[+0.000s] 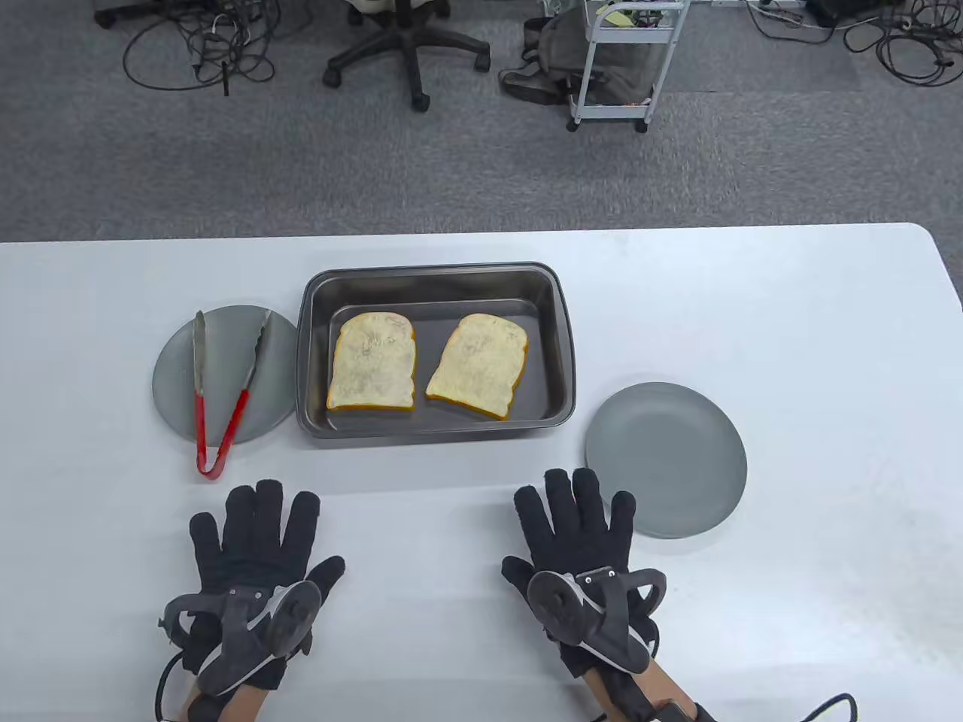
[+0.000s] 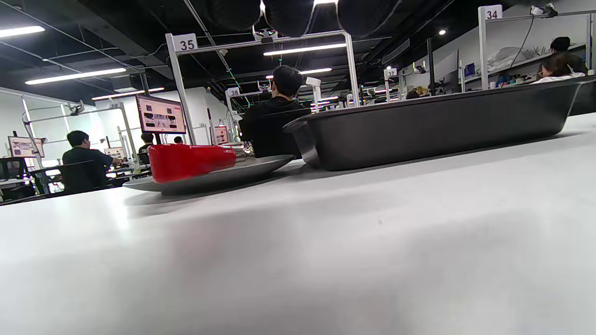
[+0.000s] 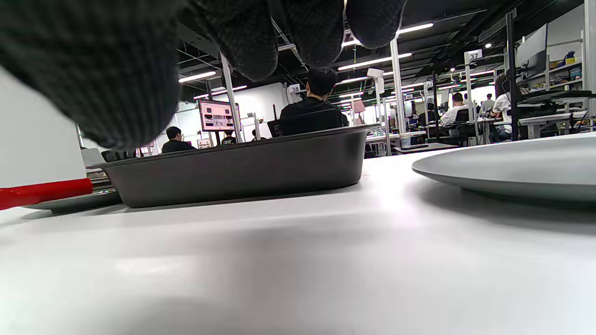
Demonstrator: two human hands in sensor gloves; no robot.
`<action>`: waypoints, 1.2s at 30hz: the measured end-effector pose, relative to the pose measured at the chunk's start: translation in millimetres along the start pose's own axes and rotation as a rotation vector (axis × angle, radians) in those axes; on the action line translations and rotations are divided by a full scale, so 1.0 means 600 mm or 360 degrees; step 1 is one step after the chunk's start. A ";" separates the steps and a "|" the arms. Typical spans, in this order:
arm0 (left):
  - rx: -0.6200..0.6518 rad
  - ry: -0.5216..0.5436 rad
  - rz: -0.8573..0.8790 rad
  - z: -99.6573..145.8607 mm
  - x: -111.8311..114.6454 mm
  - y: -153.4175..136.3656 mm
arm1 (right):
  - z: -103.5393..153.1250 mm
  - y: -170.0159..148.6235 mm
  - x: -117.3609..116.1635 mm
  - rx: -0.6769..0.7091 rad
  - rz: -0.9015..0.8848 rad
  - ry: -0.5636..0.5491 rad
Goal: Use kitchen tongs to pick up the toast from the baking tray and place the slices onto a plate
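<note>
2 toast slices (image 1: 372,362) (image 1: 478,365) lie flat, side by side, in the baking tray (image 1: 436,425). Tongs (image 1: 223,391) rest on the left plate (image 1: 174,376), red handles overhanging its near rim. Right plate (image 1: 666,459) sits near the tray. Left hand (image 1: 256,541) and right hand (image 1: 575,526) lie flat on the table (image 1: 790,316), fingers spread, holding nothing.

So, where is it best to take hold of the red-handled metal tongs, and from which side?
Probably the red handles, from the near side with the left hand: the hinged end overhangs the left grey plate toward that hand.
</note>
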State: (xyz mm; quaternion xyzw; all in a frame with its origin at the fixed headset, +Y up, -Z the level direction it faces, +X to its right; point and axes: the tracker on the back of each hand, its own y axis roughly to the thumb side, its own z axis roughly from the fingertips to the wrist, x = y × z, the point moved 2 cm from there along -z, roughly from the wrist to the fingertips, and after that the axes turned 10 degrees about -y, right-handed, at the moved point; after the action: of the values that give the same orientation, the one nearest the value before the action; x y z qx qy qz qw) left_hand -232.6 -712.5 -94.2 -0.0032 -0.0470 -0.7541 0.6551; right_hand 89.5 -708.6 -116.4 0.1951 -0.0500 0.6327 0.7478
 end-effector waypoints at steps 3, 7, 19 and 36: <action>0.0000 0.0003 -0.0008 0.000 -0.001 0.001 | 0.001 -0.001 0.000 -0.0009 -0.0013 -0.0003; -0.0006 0.0005 -0.0012 0.000 0.000 0.001 | 0.001 -0.003 0.000 -0.0018 -0.0018 -0.0004; -0.0028 0.0011 0.0002 0.000 0.001 -0.005 | 0.001 -0.005 -0.001 -0.0023 -0.0019 0.0019; -0.0085 -0.0050 0.0157 -0.019 -0.010 -0.035 | 0.000 -0.006 -0.002 -0.0023 -0.0040 0.0043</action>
State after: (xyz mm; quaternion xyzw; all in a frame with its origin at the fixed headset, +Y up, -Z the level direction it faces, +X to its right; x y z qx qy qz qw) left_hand -251.5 -704.7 -107.6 -0.0349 -0.0370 -0.7216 0.6904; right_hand 92.6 -709.9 -117.7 0.1817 -0.0420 0.6255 0.7577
